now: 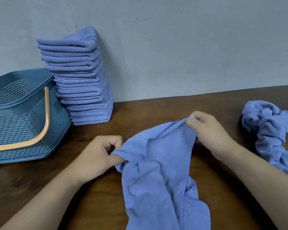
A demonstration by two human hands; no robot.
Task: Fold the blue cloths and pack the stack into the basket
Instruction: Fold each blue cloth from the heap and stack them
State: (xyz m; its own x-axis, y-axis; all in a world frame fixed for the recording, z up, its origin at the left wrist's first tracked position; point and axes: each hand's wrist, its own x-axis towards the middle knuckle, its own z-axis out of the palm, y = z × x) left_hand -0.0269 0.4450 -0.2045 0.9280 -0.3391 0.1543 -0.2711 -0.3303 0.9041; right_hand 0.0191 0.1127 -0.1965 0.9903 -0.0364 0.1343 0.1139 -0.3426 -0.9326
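At table centre: unfolded blue microfibre cloth with stitched hem [160, 171], upper edge raised, the rest hanging toward 6 o'clock and running out of the bottom of the view. Cannot tell whether the lower part touches the dark brown wooden table [156, 108].

Edges and room:
- Far table edge meets the grey plaster wall [173, 47] along 12 o'clock.
- Bare wood between the hands and that edge, from 11 to 2 o'clock.
- More bare wood at 7–8 o'clock, under the left forearm.
- 10 o'clock: tall stack of folded blue cloths [80, 83], standing against the wall, upper layers offset to the left.
- 9 o'clock: blue perforated plastic basket [15, 130], its right side just beside the foot of the stack. Its orange handle [47, 113] is folded down over the near wall.
- 3 o'clock: crumpled blue cloth [269, 130], lying on the table, cut off by the right border, apart from the right hand.

Hands and cloth:
- Left hand [100, 153], at 9 o'clock of the held cloth: thumb and curled fingers pinch a bunched corner.
- Right hand [206, 128], at 1 o'clock of the cloth: fingers curled over the top edge, gripping it.
- The hem runs slack between the two grips, higher at the right hand.
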